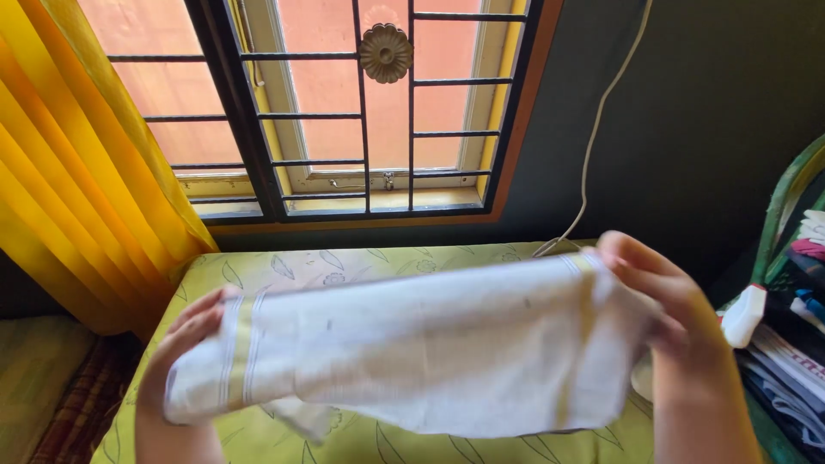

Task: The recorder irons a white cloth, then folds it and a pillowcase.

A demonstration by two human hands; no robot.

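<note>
Both hands stretched a white cloth [412, 344] across the lower middle of the frame — left hand [185, 339] and right hand [662, 292], fingers pinching its striped ends — above the green leaf-print bed [361, 262].

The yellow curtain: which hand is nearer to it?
Left. The left hand holds the white cloth beside the yellow curtain; the right hand is across, by the stacked clothes.

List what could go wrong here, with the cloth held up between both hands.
1. The cloth sags in the middle between the left hand and right hand; its folds could slip apart.
2. A loose corner hangs below, and may bunch on the bed.
</note>
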